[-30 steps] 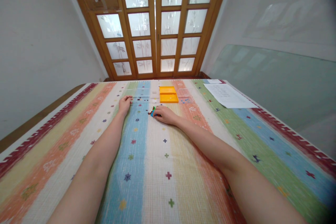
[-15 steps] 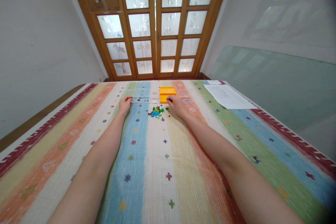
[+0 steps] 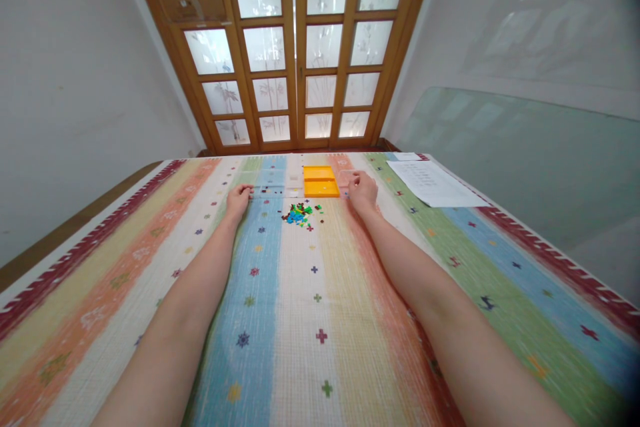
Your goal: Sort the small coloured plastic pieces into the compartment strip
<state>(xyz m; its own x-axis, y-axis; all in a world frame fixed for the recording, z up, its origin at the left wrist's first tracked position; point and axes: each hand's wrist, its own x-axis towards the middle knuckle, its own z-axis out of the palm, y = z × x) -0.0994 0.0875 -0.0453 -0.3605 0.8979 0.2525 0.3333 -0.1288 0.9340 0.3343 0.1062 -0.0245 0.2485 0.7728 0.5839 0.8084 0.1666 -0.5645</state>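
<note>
Right of yellow rectangular plastic box (image 3: 321, 187), right hand (image 3: 363, 191) curled, grip unclear; likely placing step. Left hand (image 3: 240, 199) curled, hold unclear. Next pick: small multicoloured pieces (image 3: 298, 215) need fine pinch.

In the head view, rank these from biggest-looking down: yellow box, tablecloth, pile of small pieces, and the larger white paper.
1. Tablecloth, by far
2. Larger white paper
3. Yellow box
4. Pile of small pieces

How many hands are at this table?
2: the left hand by the clear compartments left of the yellow box, and the right hand at those on its right. No others show.
</note>
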